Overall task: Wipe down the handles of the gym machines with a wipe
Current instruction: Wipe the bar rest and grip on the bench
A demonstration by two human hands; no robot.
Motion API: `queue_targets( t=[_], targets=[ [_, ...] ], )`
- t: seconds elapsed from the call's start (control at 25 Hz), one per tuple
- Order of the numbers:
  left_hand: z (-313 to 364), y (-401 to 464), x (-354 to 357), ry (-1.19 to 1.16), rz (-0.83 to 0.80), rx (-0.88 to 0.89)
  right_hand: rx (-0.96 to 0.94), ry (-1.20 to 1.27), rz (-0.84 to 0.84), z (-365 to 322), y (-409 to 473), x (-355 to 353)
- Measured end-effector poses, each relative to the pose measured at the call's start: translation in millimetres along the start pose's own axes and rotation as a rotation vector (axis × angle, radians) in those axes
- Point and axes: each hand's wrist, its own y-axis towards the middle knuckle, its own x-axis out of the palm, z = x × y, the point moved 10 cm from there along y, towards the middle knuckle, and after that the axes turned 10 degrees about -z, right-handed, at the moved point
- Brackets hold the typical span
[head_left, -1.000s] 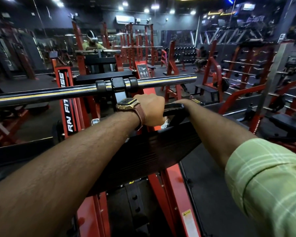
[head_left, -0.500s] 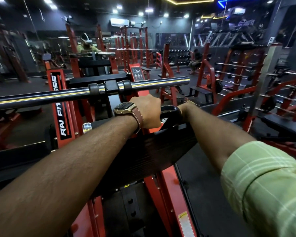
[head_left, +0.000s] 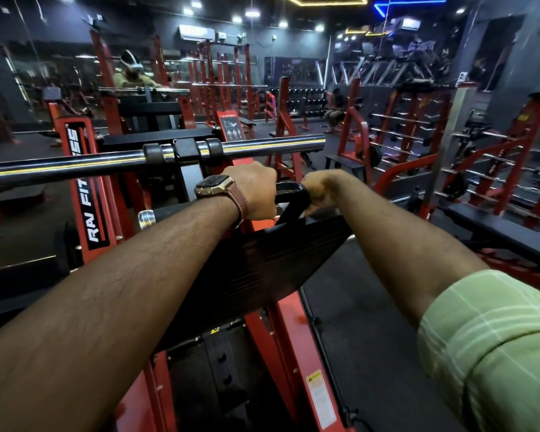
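The black loop handle [head_left: 291, 194] of a red gym machine rises above its ribbed black pad [head_left: 262, 269]. My left hand [head_left: 254, 190], with a watch on its wrist, curls over the handle's left part. My right hand [head_left: 317, 187] wraps round the handle's right bend. The hands sit close together with a short stretch of handle showing between them. Only a tiny pale sliver [head_left: 274, 217] shows under my left hand; I cannot tell whether it is the wipe. A black side bar with a chrome end cap [head_left: 146, 219] sticks out to the left.
A long chrome barbell bar [head_left: 113, 163] crosses just beyond the hands. Red machine frames [head_left: 78, 182] stand left, and racks of bars [head_left: 487, 157] stand right. A person sits far back near the dumbbell rack [head_left: 303, 101]. Dark floor [head_left: 371, 338] runs along the right.
Both hands stay on the handle. My right hand has come up over the right bend and shows more. The white bit seen between the hands earlier is almost hidden now.
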Motion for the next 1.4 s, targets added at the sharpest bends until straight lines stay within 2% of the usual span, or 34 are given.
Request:
queue_targets(
  t=[0.08,0.16,0.32,0.4,0.52,0.6,0.72,0.8,0.84,0.96,1.04,1.08,1.16,1.2,1.24,1.32,1.4],
  targets=[
    [1,1,0,0.003,0.001,0.004,-0.015,0.042,-0.009,-4,-17,-5],
    [-1,3,2,0.003,-0.007,0.006,-0.028,0.036,0.062,-15,-32,-18],
    [-1,5,3,-0.002,0.012,0.017,-0.127,-0.102,0.408,-24,-64,-27],
    [-2,5,3,0.005,0.013,0.016,-0.143,-0.013,0.527,-6,-63,-20],
    [-2,2,4,0.003,-0.005,0.016,-0.146,0.202,0.53,21,-48,-17],
    [-2,3,3,0.005,0.0,0.019,-0.203,0.212,0.721,18,-71,-18],
    [-2,2,3,-0.007,0.011,0.025,-0.492,0.039,1.097,-7,-129,20],
    [-1,2,3,-0.018,0.009,0.034,-0.621,0.082,1.232,-7,-141,38],
    [-1,2,3,-0.025,0.013,0.036,-0.606,0.153,1.244,2,-135,32],
    [-3,3,3,-0.026,0.014,0.035,-0.39,0.318,1.154,31,-109,14],
    [-4,5,4,-0.037,0.008,0.032,-0.428,0.462,1.125,38,-103,28],
    [-4,5,5,-0.042,0.004,0.032,-0.493,0.673,1.058,41,-96,41],
    [-3,6,6,-0.047,-0.003,0.035,-0.578,1.269,0.836,47,-71,65],
    [-3,6,6,-0.046,-0.003,0.034,-0.55,1.533,0.731,49,-58,72],
    [-3,5,5,-0.044,0.002,0.032,-0.484,1.695,0.681,52,-49,75],
    [-3,3,3,-0.044,0.012,0.027,-0.382,1.768,0.644,52,-41,84],
    [-3,3,3,-0.043,0.013,0.031,-0.415,1.706,0.533,41,-34,94]
  ],
)
